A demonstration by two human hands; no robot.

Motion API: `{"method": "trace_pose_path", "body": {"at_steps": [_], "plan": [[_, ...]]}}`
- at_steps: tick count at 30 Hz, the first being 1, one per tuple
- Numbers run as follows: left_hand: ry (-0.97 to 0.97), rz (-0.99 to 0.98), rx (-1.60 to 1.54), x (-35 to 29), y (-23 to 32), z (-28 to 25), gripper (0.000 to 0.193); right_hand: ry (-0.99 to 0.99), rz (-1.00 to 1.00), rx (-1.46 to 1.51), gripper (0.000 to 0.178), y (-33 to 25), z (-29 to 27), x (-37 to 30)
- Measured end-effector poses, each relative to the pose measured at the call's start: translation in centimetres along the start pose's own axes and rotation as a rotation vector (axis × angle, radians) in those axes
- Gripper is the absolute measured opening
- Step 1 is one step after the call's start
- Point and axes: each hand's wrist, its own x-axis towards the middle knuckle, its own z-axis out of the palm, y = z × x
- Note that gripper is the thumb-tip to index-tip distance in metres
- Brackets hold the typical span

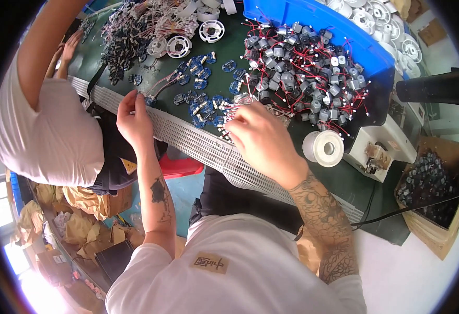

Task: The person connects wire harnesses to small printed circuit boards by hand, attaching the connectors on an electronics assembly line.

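Observation:
Over the table's near edge, my left hand [134,123] pinches a small blue circuit board [150,99] at its fingertips, with thin wires trailing from it toward other boards. My right hand [263,138] is curled with its fingers together above a bundle of thin wires with white plugs [236,109]; whatever it grips is hidden under the fingers. Between the hands lie several loose blue circuit boards [201,111]. Beyond my right hand spreads a heap of small grey motors [313,73] with red wires.
A blue bin [313,21] stands behind the motors. A white spool [323,148] and a white machine [378,152] sit at right, above a carton [449,220] of dark parts. Wired boards [130,42] and white plastic wheels [211,31] lie at far left. Another person [49,125] works at left.

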Motion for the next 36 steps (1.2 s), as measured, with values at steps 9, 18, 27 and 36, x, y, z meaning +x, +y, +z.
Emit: {"method": "trace_pose_path", "body": {"at_steps": [9, 18, 27, 36], "plan": [[-0.358, 0.332, 0.418, -4.4, 4.6, 0.1, 0.018, -0.062, -0.09, -0.131, 0.006, -0.1, 2.0, -0.1], [-0.544, 0.361, 0.495, -8.1, 7.3, 1.3, 0.023, 0.598, 0.085, 0.407, 0.011, 0.3, -0.4, 0.2], [-0.52, -0.144, -0.199, -9.2, 7.3, 2.5, 0.016, 0.579, 0.163, 0.616, 0.017, 0.8, -0.4, 0.0], [-0.781, -0.416, -0.349, -9.8, 8.0, 2.2, 0.025, 0.091, 0.251, 0.706, 0.006, -0.1, 0.4, -0.6]]}}
